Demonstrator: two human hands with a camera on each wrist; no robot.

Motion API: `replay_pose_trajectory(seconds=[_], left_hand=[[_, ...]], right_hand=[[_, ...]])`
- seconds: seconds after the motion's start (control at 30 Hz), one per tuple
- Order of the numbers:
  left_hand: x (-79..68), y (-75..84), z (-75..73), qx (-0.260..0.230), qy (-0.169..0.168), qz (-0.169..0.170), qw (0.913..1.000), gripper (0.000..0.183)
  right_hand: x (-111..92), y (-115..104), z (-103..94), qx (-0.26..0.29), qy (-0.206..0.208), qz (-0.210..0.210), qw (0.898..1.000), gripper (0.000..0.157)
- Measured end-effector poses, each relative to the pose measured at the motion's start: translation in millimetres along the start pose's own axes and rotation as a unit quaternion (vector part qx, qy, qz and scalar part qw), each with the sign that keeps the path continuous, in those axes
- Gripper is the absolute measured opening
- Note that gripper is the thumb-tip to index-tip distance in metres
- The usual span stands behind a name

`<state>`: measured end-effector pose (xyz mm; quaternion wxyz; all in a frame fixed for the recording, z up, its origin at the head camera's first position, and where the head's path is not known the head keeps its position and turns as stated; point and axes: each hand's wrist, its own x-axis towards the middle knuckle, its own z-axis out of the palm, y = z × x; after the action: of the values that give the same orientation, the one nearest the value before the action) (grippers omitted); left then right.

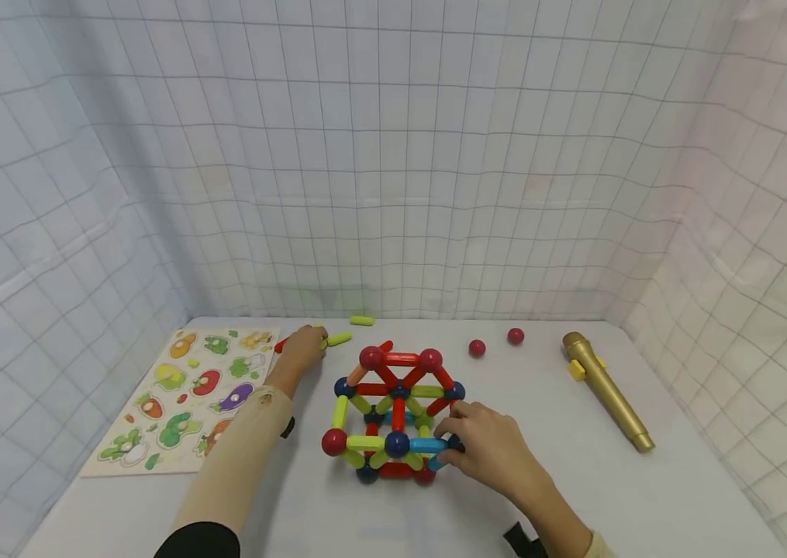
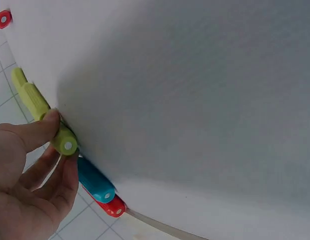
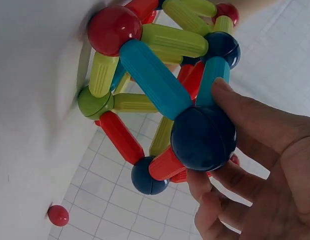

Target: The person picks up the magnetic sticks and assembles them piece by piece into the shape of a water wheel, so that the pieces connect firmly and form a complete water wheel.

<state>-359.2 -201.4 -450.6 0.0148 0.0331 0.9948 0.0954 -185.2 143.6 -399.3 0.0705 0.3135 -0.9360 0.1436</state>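
Note:
At the back left, my left hand pinches a yellow-green magnetic rod between thumb and fingers, close to the table top. A blue rod and a red rod lie right beside those fingers. In the middle of the table stands a frame of magnetic rods and balls. My right hand grips its near right corner. In the right wrist view, the thumb lies on a blue rod and the other fingers sit by a dark blue ball.
Two red balls lie behind the frame to the right. A gold toy microphone rests at far right. On the left is a vegetable picture board, partly under the left arm. One yellow-green rod lies near the back grid curtain.

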Motion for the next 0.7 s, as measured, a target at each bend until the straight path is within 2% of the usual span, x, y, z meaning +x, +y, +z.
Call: replay_pose_trajectory(seconds=[0.07, 0.17, 0.23, 0.3, 0.37, 0.4, 0.43, 0.53, 0.6, 0.63, 0.7], left_hand=[[-7.8, -2.0, 0.1, -0.003, 0.004, 0.002, 1.0000, 0.028], [-16.6, -3.3, 0.7, -0.016, -0.019, -0.017, 0.9995, 0.033], [-21.5, -4.0, -1.0, -0.020, -0.019, -0.022, 0.9994, 0.036], [-27.7, -4.7, -5.1, -0.046, 0.007, -0.024, 0.9986, 0.038], [-41.3, -3.7, -11.9, -0.096, 0.050, -0.025, 0.9938, 0.038], [-51.1, -2.0, -15.9, -0.129, 0.069, -0.024, 0.9890, 0.038], [-62.6, 1.0, -20.5, -0.175, 0.085, -0.030, 0.9805, 0.039], [-102.5, 17.8, -35.8, -0.305, 0.105, -0.044, 0.9454, 0.045], [-127.7, 34.3, -45.9, -0.370, 0.109, -0.030, 0.9222, 0.046], [-138.0, 43.6, -49.9, -0.391, 0.107, -0.019, 0.9137, 0.046], [-154.2, 64.5, -54.5, -0.412, 0.093, 0.015, 0.9062, 0.043]], right_hand=[[1.2, 3.0, 1.4, 0.012, 0.000, 0.001, 1.000, 0.023], [1.9, 5.7, 1.3, 0.023, -0.001, 0.001, 1.000, 0.023], [2.8, 6.5, 0.0, 0.026, -0.002, 0.005, 1.000, 0.023], [3.2, 7.1, -1.4, 0.030, -0.003, 0.012, 0.999, 0.022], [3.0, 7.5, -1.1, 0.036, -0.008, 0.017, 0.999, 0.022], [2.7, 7.5, -0.7, 0.041, -0.011, 0.019, 0.999, 0.022], [2.0, 7.4, -0.4, 0.045, -0.014, 0.019, 0.999, 0.022], [0.7, 7.7, 1.2, 0.053, -0.020, 0.018, 0.998, 0.022], [0.9, 7.3, 1.0, 0.056, -0.018, 0.017, 0.998, 0.022], [1.1, 7.3, 0.9, 0.058, -0.016, 0.016, 0.998, 0.022], [1.8, 7.1, 0.6, 0.059, -0.014, 0.015, 0.998, 0.022]])
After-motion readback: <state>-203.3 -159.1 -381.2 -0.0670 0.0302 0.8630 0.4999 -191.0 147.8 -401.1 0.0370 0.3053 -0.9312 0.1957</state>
